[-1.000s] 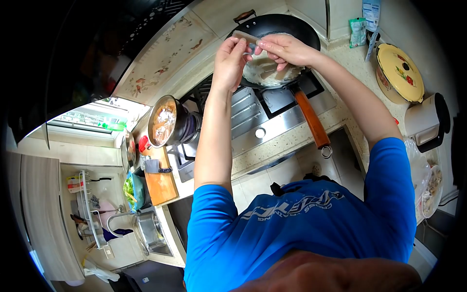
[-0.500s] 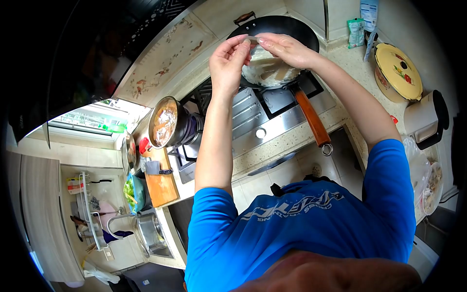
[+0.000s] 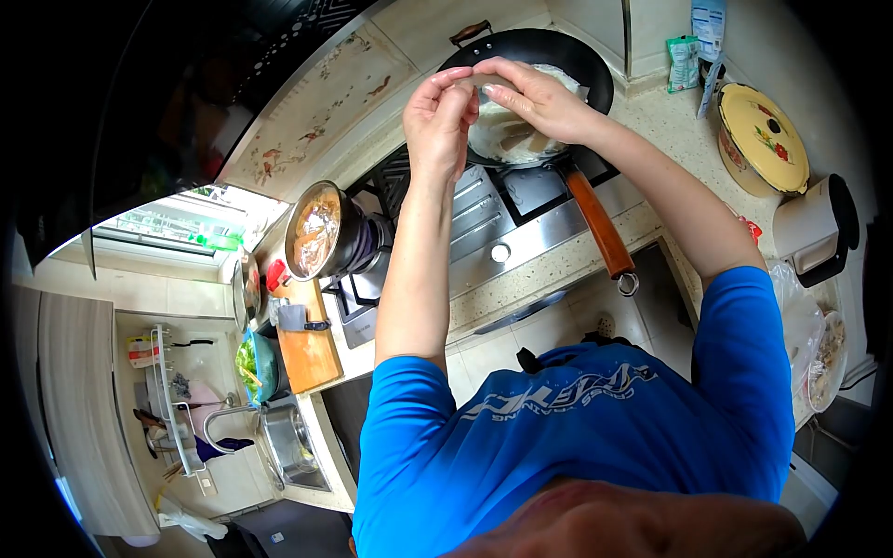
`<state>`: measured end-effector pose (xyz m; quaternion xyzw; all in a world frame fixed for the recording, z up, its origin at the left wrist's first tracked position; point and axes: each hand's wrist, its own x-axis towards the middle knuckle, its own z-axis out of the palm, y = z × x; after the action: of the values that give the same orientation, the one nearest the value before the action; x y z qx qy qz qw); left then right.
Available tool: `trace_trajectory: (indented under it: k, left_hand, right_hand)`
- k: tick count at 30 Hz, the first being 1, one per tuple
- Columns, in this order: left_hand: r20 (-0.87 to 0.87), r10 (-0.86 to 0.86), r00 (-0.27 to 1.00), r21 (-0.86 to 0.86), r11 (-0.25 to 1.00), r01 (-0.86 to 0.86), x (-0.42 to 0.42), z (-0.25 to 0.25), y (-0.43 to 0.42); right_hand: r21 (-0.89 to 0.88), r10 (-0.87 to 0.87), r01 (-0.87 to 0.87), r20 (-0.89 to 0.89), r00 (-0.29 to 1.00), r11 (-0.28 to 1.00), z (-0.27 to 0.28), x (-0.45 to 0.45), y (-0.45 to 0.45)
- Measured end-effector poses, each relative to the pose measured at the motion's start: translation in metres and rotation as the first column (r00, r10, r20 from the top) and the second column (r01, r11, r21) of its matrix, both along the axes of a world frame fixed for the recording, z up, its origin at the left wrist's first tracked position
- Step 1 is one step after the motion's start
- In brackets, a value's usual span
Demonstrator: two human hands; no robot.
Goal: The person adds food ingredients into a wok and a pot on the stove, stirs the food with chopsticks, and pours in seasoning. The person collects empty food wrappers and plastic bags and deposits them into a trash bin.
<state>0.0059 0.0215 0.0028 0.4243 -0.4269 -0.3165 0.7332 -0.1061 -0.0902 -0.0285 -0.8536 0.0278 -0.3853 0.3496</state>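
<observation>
Both my hands meet above the left side of a black wok (image 3: 595, 79) on the stove. A greyish-brown flat strip (image 3: 484, 82) is held between them. My left hand (image 3: 439, 112) pinches its left end, and the fingers of my right hand (image 3: 538, 98) close on its right part. Below them, a white, wet-looking layer (image 3: 488, 139) covers the wok's inside, with several similar greyish strips (image 3: 523, 139) lying on it. The wok's orange-brown wooden handle (image 3: 598, 221) points toward my body.
Left of my left arm, a pot of reddish-brown food (image 3: 314, 231) sits by the burners. A cleaver (image 3: 299, 319) lies on a wooden board (image 3: 310, 358), near a sink (image 3: 290, 446). At right stand a yellow lidded pot (image 3: 763, 139) and a white appliance (image 3: 807, 228).
My hands have come together around the strip, and my right hand has shifted slightly left over it. The strip is now more covered by my fingers.
</observation>
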Motion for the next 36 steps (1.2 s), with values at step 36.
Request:
trace_trajectory:
  k: [36]
  left_hand:
    - [0.186,0.004,0.983,-0.026,1.0,0.0,-0.005,-0.001,0.002]
  right_hand:
    - [0.209,0.181,-0.153,-0.122,0.976,0.966,0.008,-0.013,0.007]
